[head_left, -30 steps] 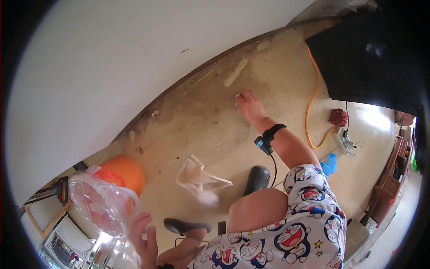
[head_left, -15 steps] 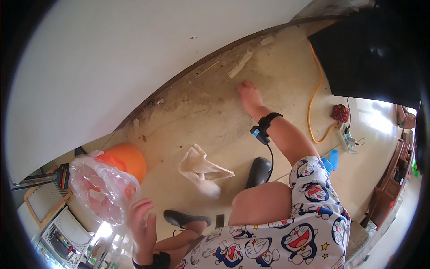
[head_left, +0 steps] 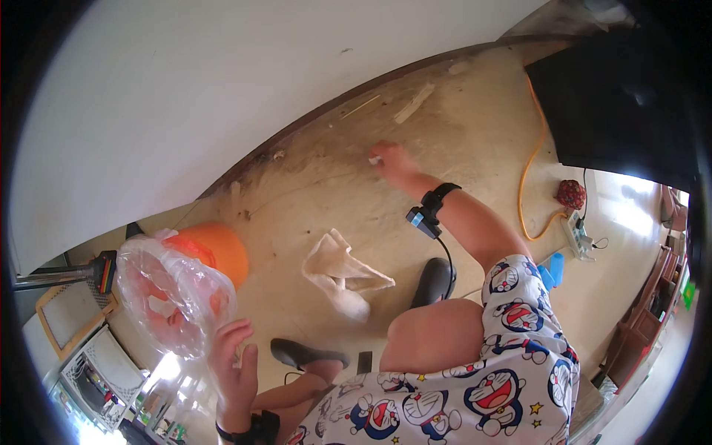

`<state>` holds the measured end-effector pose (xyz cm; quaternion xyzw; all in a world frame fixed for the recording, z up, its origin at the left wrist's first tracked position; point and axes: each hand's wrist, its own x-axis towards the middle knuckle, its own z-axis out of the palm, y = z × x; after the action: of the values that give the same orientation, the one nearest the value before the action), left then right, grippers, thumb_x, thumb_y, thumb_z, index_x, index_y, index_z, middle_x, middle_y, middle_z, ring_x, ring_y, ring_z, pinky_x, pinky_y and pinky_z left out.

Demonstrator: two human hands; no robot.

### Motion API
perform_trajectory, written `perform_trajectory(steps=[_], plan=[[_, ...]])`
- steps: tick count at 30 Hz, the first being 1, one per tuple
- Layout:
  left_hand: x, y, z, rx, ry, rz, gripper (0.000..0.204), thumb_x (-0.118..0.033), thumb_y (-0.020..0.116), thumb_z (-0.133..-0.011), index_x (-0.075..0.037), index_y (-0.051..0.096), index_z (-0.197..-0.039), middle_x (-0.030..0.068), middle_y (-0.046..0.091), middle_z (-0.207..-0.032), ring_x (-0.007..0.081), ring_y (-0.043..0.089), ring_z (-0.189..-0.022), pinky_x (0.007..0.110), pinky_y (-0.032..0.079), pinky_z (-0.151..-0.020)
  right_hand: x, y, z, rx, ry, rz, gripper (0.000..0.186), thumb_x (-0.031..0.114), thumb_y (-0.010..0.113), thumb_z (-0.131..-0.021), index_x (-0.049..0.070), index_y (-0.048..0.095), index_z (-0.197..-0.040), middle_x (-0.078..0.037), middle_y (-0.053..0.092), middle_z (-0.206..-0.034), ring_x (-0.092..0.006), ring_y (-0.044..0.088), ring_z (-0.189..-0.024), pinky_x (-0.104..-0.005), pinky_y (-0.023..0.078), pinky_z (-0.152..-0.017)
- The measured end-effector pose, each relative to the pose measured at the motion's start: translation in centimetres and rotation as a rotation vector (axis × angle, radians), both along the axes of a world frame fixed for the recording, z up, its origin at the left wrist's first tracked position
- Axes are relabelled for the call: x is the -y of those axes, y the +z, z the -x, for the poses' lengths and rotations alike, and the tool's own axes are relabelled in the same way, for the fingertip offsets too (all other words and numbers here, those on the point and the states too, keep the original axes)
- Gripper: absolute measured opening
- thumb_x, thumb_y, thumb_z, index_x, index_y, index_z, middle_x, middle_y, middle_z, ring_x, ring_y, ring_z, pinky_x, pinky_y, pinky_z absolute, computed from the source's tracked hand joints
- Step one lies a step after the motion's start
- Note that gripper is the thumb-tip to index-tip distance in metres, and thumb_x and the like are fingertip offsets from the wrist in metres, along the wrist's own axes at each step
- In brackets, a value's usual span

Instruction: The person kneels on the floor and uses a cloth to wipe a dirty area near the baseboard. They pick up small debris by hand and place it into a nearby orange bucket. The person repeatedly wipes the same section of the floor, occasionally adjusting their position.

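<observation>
My right hand is low over the dirty strip of floor by the wall. Its fingers pinch a small white scrap, too small to tell what it is made of. Close to the orange bin, my left hand hangs with fingers and thumb apart, holding nothing. It is beside the clear plastic bag that lines the bin's mouth; whether they touch, I cannot tell. Pale bits and reddish shapes show through the bag. Between my hands, a crumpled beige cloth lies on the floor.
Flat pale strips and a thin stick lie along the white wall. To the right are a black cabinet, an orange cable, a power strip, a red patterned bundle and a blue object.
My right hand has shifted left along the floor, and a white scrap now shows at its fingers. My left hand stays beside the bag. The view has turned slightly.
</observation>
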<state>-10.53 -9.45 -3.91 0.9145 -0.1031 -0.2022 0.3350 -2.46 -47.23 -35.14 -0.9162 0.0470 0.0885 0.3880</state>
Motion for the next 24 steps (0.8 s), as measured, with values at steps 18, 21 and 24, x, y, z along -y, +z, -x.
perform_trajectory(steps=[18, 21, 24], plan=[[0.2, -0.8, -1.3, 0.046, -0.063, -0.021, 0.019, -0.003, 0.061, -0.083, 0.0, 0.063, -0.102, 0.0166, 0.064, -0.109, 0.0314, 0.062, -0.1, 0.037, 0.048, -0.087, -2.7, 0.5, 5.1, 0.082, 0.417, 0.441, 0.015, 0.009, 0.059, -0.075, 0.008, 0.06, -0.089, -0.011, 0.058, -0.099, -0.028, 0.061, -0.093, -0.0395, 0.053, -0.075], [0.0, -0.5, -1.0, -0.013, -0.032, -0.017, 0.019, -0.002, 0.058, -0.086, 0.001, 0.063, -0.104, 0.0158, 0.064, -0.112, 0.0289, 0.06, -0.106, 0.037, 0.044, -0.095, -2.3, 1.0, 4.4, 0.076, 0.309, 0.234, 0.014, 0.008, 0.058, -0.077, 0.006, 0.059, -0.09, -0.012, 0.059, -0.103, -0.0304, 0.061, -0.094, -0.0393, 0.054, -0.074], [-0.4, -0.5, -0.9, -0.018, -0.01, -0.046, 0.02, -0.001, 0.058, -0.085, 0.001, 0.063, -0.104, 0.0158, 0.064, -0.112, 0.029, 0.06, -0.106, 0.037, 0.044, -0.095, -2.2, 1.5, 5.0, -0.035, 0.103, -0.081, 0.016, 0.003, 0.06, -0.071, 0.004, 0.056, -0.087, -0.013, 0.057, -0.09, -0.0327, 0.059, -0.088, -0.0412, 0.052, -0.07]])
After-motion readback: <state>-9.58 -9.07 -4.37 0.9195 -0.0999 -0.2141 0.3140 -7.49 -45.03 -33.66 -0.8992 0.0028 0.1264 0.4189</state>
